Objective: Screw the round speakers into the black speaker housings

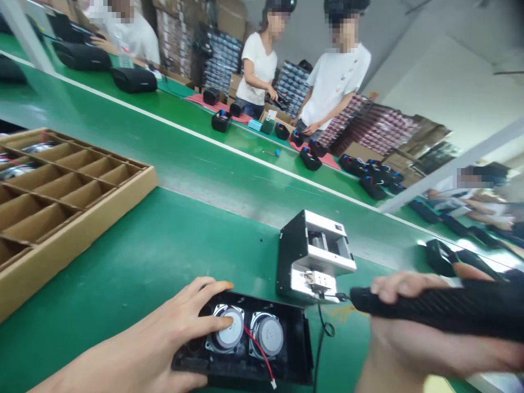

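Observation:
A black speaker housing [290,355] with two round silver speaker drivers and a red wire lies on the green bench in front of me. My left hand [164,338] rests on it, fingers spread, thumb pressing the left driver [229,330]. My right hand [409,338] is wrapped round a black electric screwdriver [434,308], whose tip points left at a small black and silver screw feeder box [313,256] just behind the housing.
A cardboard tray with dividers [82,213] stands at the left. A green conveyor belt [204,164] runs behind the bench. Across it, several people stand or sit near black speaker units [370,174] and stacked boxes.

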Available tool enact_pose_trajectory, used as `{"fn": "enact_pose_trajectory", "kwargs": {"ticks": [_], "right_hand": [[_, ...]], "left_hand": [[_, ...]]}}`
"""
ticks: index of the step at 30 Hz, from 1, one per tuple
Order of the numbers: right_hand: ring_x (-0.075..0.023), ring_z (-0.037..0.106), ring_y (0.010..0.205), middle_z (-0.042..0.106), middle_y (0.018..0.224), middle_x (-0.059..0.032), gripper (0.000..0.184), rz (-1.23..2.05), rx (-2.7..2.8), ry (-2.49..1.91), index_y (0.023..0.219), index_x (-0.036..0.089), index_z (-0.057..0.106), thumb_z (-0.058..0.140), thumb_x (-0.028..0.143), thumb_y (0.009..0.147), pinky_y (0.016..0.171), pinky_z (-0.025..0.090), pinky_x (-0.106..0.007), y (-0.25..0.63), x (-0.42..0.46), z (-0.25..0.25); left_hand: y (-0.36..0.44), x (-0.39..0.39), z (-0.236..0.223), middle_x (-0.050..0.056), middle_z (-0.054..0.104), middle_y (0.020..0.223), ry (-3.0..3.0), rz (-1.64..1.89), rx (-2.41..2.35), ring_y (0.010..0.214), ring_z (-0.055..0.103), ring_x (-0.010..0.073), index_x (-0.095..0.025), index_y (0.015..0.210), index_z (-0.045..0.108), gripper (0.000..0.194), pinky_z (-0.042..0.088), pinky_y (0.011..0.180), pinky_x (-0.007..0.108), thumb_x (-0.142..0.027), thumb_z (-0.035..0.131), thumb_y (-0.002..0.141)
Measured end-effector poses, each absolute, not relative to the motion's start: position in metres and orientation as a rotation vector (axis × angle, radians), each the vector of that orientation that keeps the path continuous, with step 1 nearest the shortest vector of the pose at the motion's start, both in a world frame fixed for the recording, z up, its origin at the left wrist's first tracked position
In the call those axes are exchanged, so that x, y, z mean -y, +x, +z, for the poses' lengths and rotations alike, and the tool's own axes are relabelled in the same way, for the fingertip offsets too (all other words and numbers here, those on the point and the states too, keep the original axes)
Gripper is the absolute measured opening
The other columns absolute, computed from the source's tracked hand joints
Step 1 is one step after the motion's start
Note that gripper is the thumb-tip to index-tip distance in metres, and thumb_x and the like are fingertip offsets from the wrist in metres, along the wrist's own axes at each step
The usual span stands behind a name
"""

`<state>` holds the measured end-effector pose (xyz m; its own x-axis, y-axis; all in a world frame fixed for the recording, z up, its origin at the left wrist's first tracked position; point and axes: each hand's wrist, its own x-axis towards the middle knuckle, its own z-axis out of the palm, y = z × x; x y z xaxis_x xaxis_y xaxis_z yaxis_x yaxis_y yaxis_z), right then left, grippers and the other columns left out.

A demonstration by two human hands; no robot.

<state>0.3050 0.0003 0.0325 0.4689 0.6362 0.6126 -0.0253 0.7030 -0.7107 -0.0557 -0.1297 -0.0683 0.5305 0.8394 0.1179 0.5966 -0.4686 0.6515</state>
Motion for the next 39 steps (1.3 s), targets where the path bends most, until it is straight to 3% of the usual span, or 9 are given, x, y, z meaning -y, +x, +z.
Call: {"fn": "enact_pose_trajectory", "kwargs": {"ticks": [3, 10, 20, 31, 39], "right_hand": [[-0.0176, 0.038, 0.027, 0.052, 0.044, 0.0082, 0.084, 0.336, 1.097, -0.784, 0.102, 0.025, 0.061, 0.029, 0.098, 0.077, 0.023, 0.033, -0.032, 0.274, -0.006, 0.034], [-0.0145, 0.042, 0.031, 0.054, 0.049, 0.009, 0.084, 0.502, 1.099, -0.812, 0.106, 0.023, 0.057, 0.034, 0.099, 0.078, 0.03, 0.037, -0.029, 0.258, -0.003, 0.024], [-0.0147, 0.043, 0.031, 0.054, 0.05, 0.0088, 0.091, 0.509, 1.123, -0.815, 0.117, 0.021, 0.059, 0.032, 0.099, 0.079, 0.031, 0.037, -0.029, 0.259, -0.002, 0.019], [-0.0154, 0.044, 0.032, 0.055, 0.049, 0.007, 0.091, 0.513, 1.081, -0.778, 0.108, 0.022, 0.062, 0.035, 0.101, 0.074, 0.029, 0.035, -0.028, 0.274, -0.005, 0.022], [-0.0149, 0.042, 0.029, 0.054, 0.048, 0.0076, 0.088, 0.528, 1.101, -0.773, 0.104, 0.023, 0.06, 0.032, 0.101, 0.076, 0.029, 0.035, -0.028, 0.267, -0.008, 0.019]], "left_hand": [[-0.05, 0.126, -0.075, -0.001, 0.028, 0.174, 2.254, 0.593, -1.113, 0.158, 0.033, 0.0393, -0.044, 0.148, 0.054, 0.082, 0.047, 0.122, 0.061, -0.014, 0.077, 0.075], [-0.053, 0.129, -0.096, 0.007, 0.02, 0.177, 2.263, 0.671, -1.082, 0.158, 0.032, 0.0432, -0.041, 0.156, 0.044, 0.09, 0.04, 0.124, 0.067, -0.013, 0.077, 0.076], [-0.051, 0.128, -0.088, 0.002, 0.015, 0.178, 2.182, 0.561, -1.104, 0.16, 0.026, 0.0434, -0.042, 0.147, 0.052, 0.079, 0.038, 0.124, 0.069, -0.017, 0.077, 0.077], [-0.048, 0.123, -0.078, -0.003, 0.011, 0.178, 2.103, 0.416, -1.125, 0.16, 0.021, 0.0429, -0.043, 0.141, 0.056, 0.072, 0.033, 0.126, 0.07, -0.019, 0.076, 0.077], [-0.047, 0.125, -0.077, 0.001, 0.019, 0.177, 2.121, 0.468, -1.126, 0.159, 0.025, 0.045, -0.04, 0.139, 0.059, 0.07, 0.036, 0.123, 0.071, -0.019, 0.078, 0.075]]}}
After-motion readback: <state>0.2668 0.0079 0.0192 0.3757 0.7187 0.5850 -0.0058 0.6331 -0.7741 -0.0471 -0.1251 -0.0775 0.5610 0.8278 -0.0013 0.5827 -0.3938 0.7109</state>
